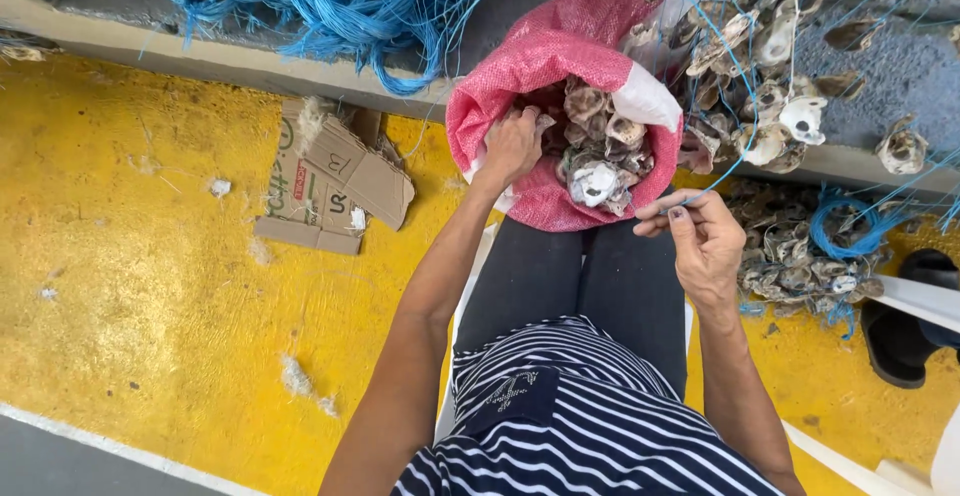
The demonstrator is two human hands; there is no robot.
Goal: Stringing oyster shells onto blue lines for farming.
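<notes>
we reach into a sack of shells while pinching a blue line

our left hand curls over the rough grey oyster shells in the woven pink sack, its fingertips hidden among them, so we cannot tell its grip. our right hand pinches thin blue twine strung with more shells, cut off at the top edge.

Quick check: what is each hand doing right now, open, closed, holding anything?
Left hand: reaching into the pink sack, fingers curled on the shells; whether it grips one cannot be told.
Right hand: pinched shut on a blue string.
</notes>
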